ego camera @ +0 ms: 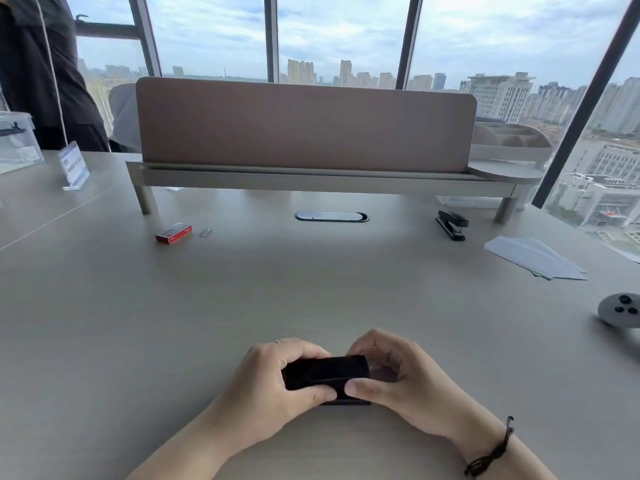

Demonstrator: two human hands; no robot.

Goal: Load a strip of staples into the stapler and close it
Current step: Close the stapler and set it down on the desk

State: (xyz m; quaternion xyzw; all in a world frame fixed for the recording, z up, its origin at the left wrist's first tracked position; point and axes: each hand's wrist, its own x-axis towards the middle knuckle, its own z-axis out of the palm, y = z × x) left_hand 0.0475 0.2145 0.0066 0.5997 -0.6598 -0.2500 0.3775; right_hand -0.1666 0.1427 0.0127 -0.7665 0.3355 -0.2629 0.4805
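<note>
The black stapler (325, 375) lies near the front edge of the desk (311, 289), its long axis running left to right, tilted slightly — which end is the nose is hidden. Both hands clamp it: the left hand (273, 382) wraps the left end, the right hand (391, 375) pinches the right end. Far back left lie a red staple box (173, 233) and a loose staple strip (205, 232); a second stapler (451, 224) sits back right.

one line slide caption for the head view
Both hands, left hand and right hand, grip a black stapler over the desk.
</note>
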